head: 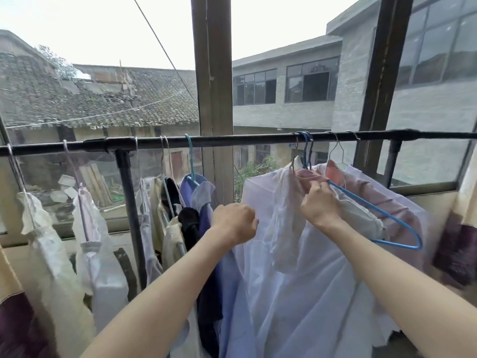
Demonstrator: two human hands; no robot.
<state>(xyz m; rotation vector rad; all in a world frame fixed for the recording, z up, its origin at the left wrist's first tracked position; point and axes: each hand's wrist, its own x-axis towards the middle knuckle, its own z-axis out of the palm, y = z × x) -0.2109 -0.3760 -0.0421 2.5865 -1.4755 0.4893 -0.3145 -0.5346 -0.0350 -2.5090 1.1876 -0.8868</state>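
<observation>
sheer white cloth (296, 293), left hand (233, 223) curled, hold unclear, right hand (318, 205) pinching thin blue wire hanger (361, 202)

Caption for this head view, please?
Right hand pinches cloth on a blue hanger at the rail; left hand curled nearby.

Both my arms are up and stretched forward, bare to past the elbow. My left arm (160, 293) runs in from bottom left, wrist roughly straight, and my left hand (233, 223) is balled up with its back toward me. The fingers are curled out of sight, so I honestly can't tell if it's got hold of anything. My right arm (387, 267) comes in from bottom right and reaches a bit higher. My right hand (321, 205) has thumb and fingertips pinching a fold of pink cloth (305, 175). The two hands are near each other, not touching.
</observation>
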